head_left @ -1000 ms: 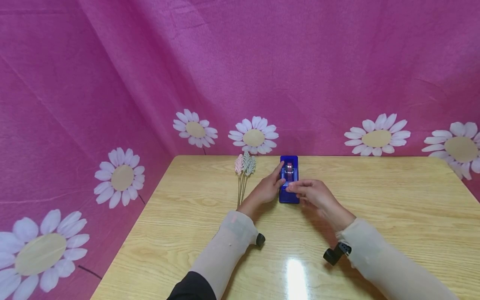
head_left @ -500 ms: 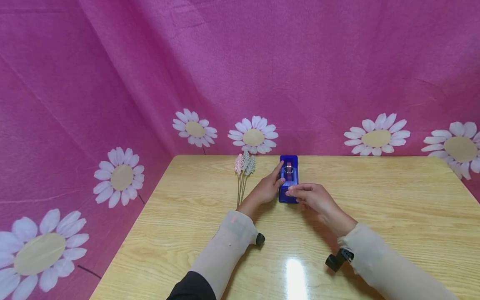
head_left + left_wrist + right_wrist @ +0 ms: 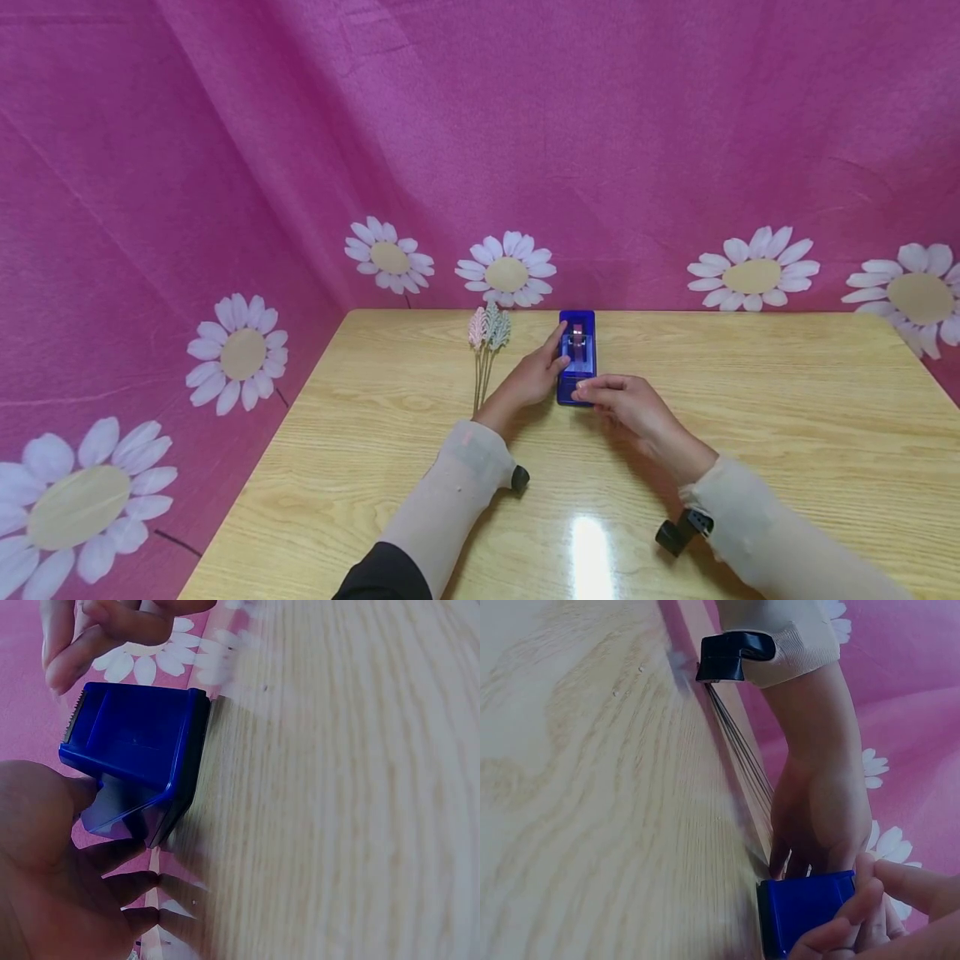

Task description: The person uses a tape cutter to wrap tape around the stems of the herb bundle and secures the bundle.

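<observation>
A blue tape dispenser (image 3: 577, 392) stands at the far side of the wooden table, a reddish roll core (image 3: 578, 333) showing inside it. My left hand (image 3: 534, 377) holds its left side, the thumb over the top edge and the fingers along the outer wall. At the near end, by the serrated cutter (image 3: 73, 716), my right hand (image 3: 637, 408) pinches thumb and forefinger together. A pale bit at those fingertips looks like the end of clear tape; the strip itself is too faint to follow. In the right wrist view, the right fingers (image 3: 862, 900) partly cover the blue dispenser.
To the left of the dispenser lie several knitted flower stems (image 3: 489, 333), pink and grey-green, partly behind the left wrist. A pink cloth (image 3: 622, 167) with white daisies hangs behind the table (image 3: 750, 375). Both wrists carry black cameras.
My right hand has drawn slightly toward the table's near side, away from the roll, with its fingers still pinched. The left hand and dispenser have stayed in place.
</observation>
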`<action>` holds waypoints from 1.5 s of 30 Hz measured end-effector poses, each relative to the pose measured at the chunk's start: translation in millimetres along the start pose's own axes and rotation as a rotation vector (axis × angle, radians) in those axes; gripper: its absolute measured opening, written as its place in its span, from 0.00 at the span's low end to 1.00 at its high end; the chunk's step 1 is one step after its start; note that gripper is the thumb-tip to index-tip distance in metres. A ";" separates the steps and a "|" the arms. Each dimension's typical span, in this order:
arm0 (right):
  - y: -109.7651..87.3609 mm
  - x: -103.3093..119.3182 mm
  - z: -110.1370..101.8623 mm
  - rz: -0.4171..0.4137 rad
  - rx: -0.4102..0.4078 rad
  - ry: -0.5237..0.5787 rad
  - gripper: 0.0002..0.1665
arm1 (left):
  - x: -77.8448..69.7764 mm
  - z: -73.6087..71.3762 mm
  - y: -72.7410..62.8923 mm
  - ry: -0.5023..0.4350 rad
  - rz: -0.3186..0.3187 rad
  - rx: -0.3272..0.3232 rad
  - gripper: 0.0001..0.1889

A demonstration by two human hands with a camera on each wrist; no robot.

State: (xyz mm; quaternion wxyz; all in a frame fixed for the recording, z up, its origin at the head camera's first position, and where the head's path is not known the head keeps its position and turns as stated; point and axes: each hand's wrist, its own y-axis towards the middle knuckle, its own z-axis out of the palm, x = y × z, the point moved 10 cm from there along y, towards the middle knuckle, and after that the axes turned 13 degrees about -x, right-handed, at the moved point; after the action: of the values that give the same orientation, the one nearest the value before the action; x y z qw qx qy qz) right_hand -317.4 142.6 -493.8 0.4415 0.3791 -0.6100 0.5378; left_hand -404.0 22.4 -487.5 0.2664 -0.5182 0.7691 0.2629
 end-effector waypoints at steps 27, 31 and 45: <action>-20.4 -7.7 8.4 -0.027 0.080 0.032 0.08 | 2.7 0.7 0.2 -0.015 -0.005 -0.008 0.33; -21.8 -8.8 8.3 -0.029 0.087 0.038 0.09 | 3.0 1.4 1.1 -0.015 0.001 -0.009 0.33; -23.5 -7.4 4.9 -0.037 0.076 0.037 0.11 | 4.0 1.6 1.6 -0.016 -0.021 -0.004 0.33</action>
State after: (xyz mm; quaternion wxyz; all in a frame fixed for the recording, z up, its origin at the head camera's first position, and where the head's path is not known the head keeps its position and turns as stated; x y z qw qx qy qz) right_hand -293.6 134.5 -493.4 0.4480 0.3968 -0.5735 0.5594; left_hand -406.5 21.4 -491.2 0.2741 -0.5245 0.7610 0.2658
